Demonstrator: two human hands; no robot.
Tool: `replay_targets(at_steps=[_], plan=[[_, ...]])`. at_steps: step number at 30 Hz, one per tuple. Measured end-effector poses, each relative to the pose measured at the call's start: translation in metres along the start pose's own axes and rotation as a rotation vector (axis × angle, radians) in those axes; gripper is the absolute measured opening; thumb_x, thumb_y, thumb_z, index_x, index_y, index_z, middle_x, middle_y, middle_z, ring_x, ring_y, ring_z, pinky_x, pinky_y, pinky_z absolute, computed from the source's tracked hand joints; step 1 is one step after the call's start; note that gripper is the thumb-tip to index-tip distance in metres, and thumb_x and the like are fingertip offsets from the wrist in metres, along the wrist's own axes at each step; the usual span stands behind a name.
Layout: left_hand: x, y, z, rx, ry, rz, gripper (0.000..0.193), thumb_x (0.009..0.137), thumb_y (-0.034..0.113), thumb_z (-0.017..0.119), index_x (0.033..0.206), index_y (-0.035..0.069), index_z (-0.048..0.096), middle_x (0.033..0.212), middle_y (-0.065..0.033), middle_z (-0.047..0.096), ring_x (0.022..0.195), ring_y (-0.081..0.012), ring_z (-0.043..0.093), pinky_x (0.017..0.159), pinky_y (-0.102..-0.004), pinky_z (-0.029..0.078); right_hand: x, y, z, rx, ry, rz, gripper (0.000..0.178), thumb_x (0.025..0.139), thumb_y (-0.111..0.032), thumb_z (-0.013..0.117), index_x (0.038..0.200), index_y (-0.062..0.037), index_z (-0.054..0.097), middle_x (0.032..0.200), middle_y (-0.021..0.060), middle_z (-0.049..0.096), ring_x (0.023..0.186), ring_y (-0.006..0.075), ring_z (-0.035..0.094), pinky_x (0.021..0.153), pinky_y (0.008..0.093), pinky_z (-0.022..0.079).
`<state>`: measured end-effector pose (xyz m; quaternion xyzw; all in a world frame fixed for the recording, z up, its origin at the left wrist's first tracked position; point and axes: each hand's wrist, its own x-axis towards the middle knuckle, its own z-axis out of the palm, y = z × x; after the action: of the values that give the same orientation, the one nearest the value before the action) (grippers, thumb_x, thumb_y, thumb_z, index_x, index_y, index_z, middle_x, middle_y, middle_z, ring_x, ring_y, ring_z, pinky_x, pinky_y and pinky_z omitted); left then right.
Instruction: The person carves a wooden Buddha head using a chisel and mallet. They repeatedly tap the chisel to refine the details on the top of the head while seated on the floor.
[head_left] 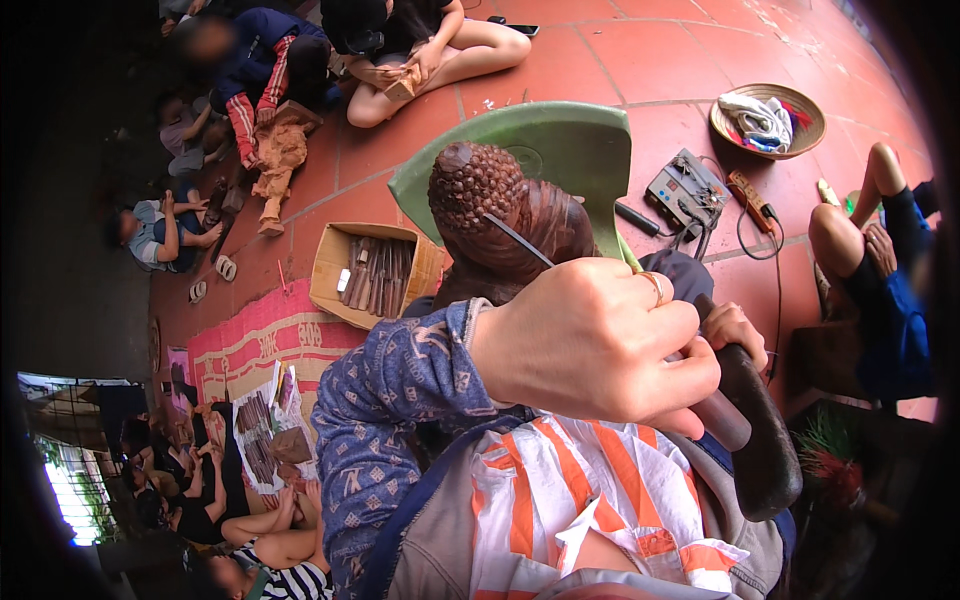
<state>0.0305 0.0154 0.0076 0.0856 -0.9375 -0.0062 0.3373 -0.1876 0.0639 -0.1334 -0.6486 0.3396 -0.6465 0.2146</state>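
Left grip (595, 345): nearest the camera, the person's bare hand, fingers closed round a slim chisel with a thin grey metal blade and a rounded brown wooden handle (724, 422).
Chisel line: its long axis runs from the handle, near and right, to the tip, far and left, where it meets the edge of the knobbly curls; firm contact cannot be told.
Carving: a dark brown wooden figure with a curl-covered head (530, 205), just beyond the left grip, which is the nearer of the two to it.
Right grip (735, 332): farther right, wrapped round the far end of a dark, club-shaped wooden mallet (765, 460).
Mallet: thick end toward the camera, just right of the chisel's handle; whether they touch cannot be told.
Behind the carving: a curved green plastic panel (590, 140).
Far left: an open cardboard box (428, 268) of wood-handled tools (380, 285).
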Motion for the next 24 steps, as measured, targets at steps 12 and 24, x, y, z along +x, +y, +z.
replay_targets(at_steps=[12,24], plan=[[0.008,0.002,-0.010,-0.023,0.017,-0.083,0.036,0.077,0.047,0.063,0.079,0.011,0.057,0.066,-0.0011,0.048,0.055,-0.0152,0.055,0.047,-0.0278,0.044,-0.005,0.010,0.001,0.082,0.064,0.008,0.026,0.068,0.004,0.072,0.069,-0.0049,0.047,0.060,0.0044,0.049,0.054,0.0152,0.046,0.052,0.0286,0.036],[0.013,-0.002,0.003,0.060,0.149,-0.106,0.036,0.070,0.045,0.067,0.080,0.011,0.061,0.063,0.0012,0.044,0.051,-0.0118,0.049,0.043,-0.0256,0.037,-0.007,0.017,-0.009,0.108,0.010,0.124,0.026,0.071,0.008,0.070,0.072,-0.0055,0.047,0.062,0.0045,0.050,0.054,0.0136,0.045,0.052,0.0272,0.036]])
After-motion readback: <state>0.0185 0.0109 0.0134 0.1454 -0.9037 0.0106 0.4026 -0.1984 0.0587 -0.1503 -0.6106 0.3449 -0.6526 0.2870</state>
